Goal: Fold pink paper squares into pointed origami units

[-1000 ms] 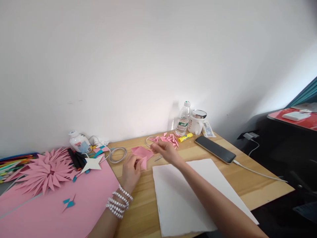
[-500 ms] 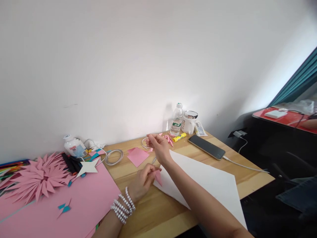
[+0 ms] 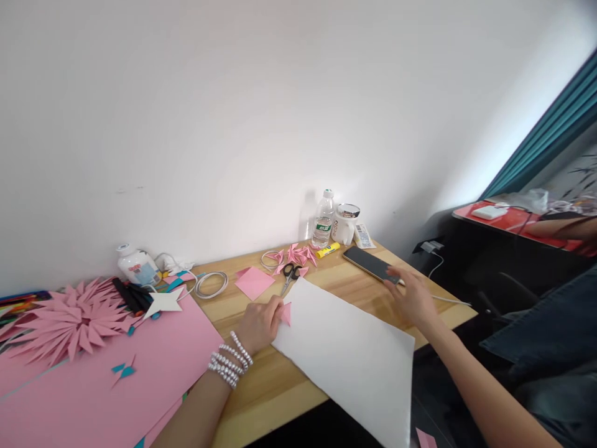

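Pinch the small folded pink paper (image 3: pixel 286 313) lightly with the left hand (image 3: pixel 262 323), sparing its points and creases from crushing. Match corners before pressing any fold, then run 1 fingertip along the crease. Press on the white sheet (image 3: pixel 345 354) where backed by the wooden table (image 3: pixel 247 389), not on the portion jutting past the table's front edge, likely too soft underneath. Allow for thin stock, probably quick to bend out of shape. Mind the scissors (image 3: pixel 290 274), lying just beyond the left hand near the sheet's far corner, and avoid catching the flat pink square (image 3: pixel 254 284) close by.

In pose: left forearm rising from the bottom, bracelets (image 3: pixel 231 361) around the wrist, hand low at the sheet's left edge, thumb and fingers closed on the folded paper, its tip poking out to the right over the sheet. Right arm stretching in from the lower right, well apart from the left; right hand (image 3: pixel 413 295) palm down, fingers parted, apparently grasping nothing, at the near end of the phone (image 3: pixel 368 262) beside the white cable (image 3: pixel 450 301). Cannot tell touching from hovering there.
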